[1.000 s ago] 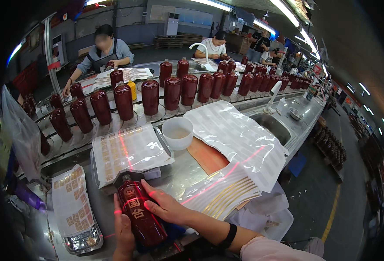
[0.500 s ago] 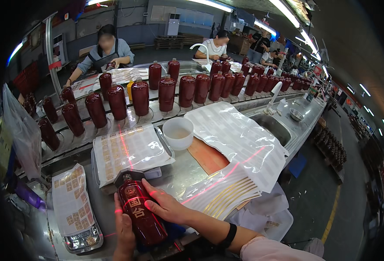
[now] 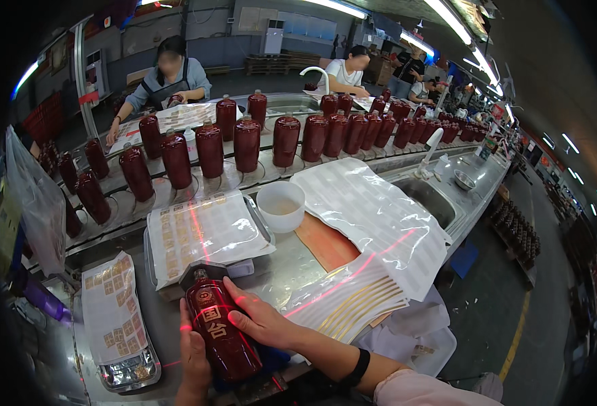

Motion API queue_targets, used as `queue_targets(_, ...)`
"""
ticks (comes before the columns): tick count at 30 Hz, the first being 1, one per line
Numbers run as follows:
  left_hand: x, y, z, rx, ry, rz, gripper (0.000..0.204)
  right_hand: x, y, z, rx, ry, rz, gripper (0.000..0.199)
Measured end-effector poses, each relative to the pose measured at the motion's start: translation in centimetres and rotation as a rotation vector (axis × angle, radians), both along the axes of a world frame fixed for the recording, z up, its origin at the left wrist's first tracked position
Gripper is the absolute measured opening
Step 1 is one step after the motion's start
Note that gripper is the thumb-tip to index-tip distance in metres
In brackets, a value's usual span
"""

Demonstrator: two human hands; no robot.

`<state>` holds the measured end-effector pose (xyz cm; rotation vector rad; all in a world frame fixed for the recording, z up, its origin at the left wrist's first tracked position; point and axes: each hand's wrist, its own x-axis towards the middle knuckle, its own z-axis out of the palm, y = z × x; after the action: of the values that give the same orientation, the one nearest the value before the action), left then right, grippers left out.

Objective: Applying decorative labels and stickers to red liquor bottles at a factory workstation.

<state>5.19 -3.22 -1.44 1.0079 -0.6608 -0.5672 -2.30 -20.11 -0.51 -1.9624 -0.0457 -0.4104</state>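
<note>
Head | left hand [image 3: 193, 355] grip closed on dark red bottle [image 3: 218, 330] | right hand [image 3: 258, 321] grip clasps its side

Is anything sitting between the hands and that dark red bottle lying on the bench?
Nothing visible. The right hand lies directly on the dark red bottle, and the left hand touches its other side. The label sheets sit beyond the bottle's neck, clear of both hands.

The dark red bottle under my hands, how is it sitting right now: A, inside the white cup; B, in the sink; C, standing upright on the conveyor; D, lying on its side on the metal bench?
D: the dark red bottle lies on its side on the metal bench, with the left hand and the right hand resting on it.
</note>
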Motion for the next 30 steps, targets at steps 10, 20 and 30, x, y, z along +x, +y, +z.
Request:
queue_targets(10,-0.18,0.01,0.2,0.002,0.021,0.013,0.093,-0.16,0.01,0.17,-0.008,0.015,0.006,0.08)
queue_targets(20,0.09,0.1,0.22,-0.003,-0.015,0.013,0.087,-0.07,0.2,0.55,0.013,0.032,0.011,0.079)
queue_targets(30,0.08,0.18,-0.48,0.077,-0.09,0.044,0.07,-0.66,-0.2,0.19,0.126,0.051,-0.02,0.071)
